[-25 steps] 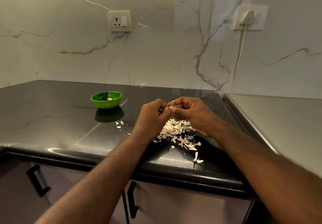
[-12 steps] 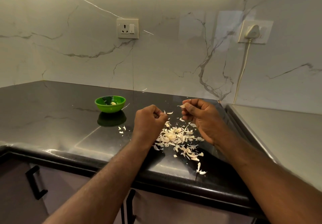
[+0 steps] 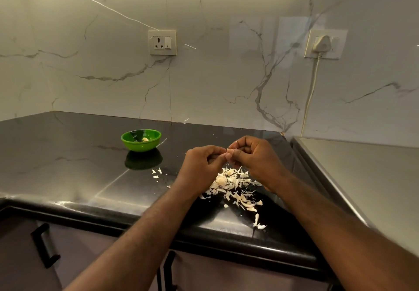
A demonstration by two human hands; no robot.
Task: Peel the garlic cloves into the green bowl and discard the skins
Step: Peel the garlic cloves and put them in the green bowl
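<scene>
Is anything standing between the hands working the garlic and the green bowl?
Nothing visible does. The left hand and right hand pinch the garlic clove above the skin pile; between them and the green bowl lies counter with only a few skin flakes.

Green bowl (image 3: pixel 141 145) left of the left hand (image 3: pixel 199 166), pale yellow peeled clove (image 3: pixel 145 139) inside | garlic clove (image 3: pixel 227 150) at the fingertips, pale cream | skins (image 3: pixel 233 184) under the right hand (image 3: pixel 258 159), cream-white | bench (image 3: pixel 68 154) glossy black, faint grey veins | wall (image 3: pixel 226 75) beyond, white marble, grey veining
</scene>
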